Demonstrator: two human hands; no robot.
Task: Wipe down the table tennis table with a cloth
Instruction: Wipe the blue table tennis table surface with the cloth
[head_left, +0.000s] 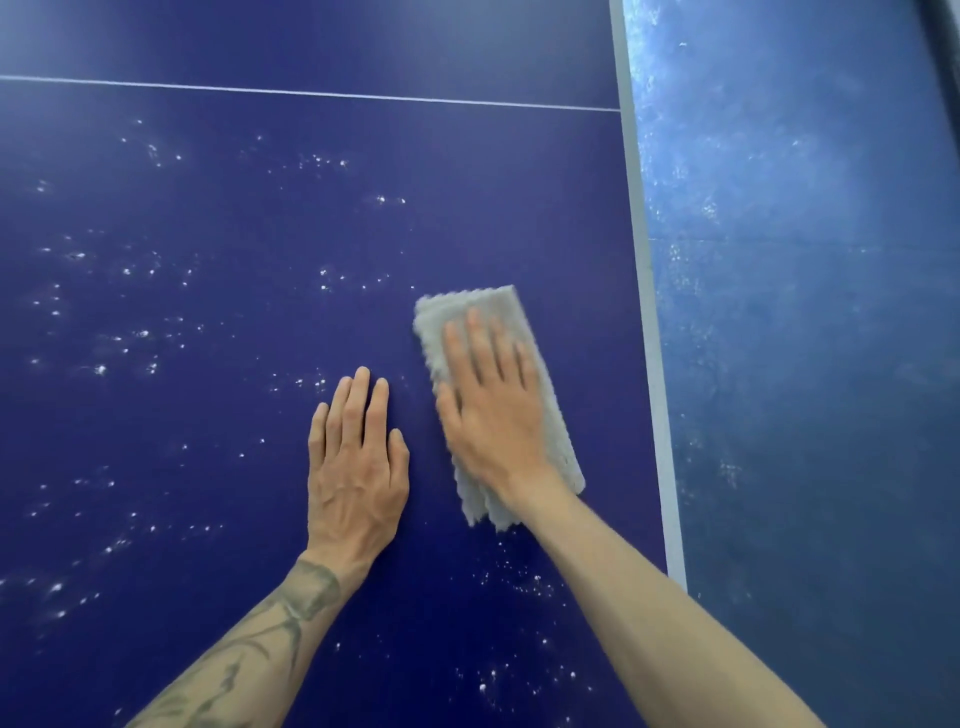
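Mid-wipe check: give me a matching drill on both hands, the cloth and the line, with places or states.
1 left hand
2 right hand
3 folded grey fluffy cloth
4 thin white line

A across the far part of the dark blue table
B flat on bare table
C pressing on the cloth
D under a palm, near the table's edge

Pairs: 1-B; 2-C; 3-D; 4-A

Under our right hand (493, 415) we see a grey cloth (467, 312) of soft, nubbly pile. The counter (208, 208) around it is smooth, faintly sheened, flecked white; the floor (805, 312) right of that hand looks mottled, scuffed.
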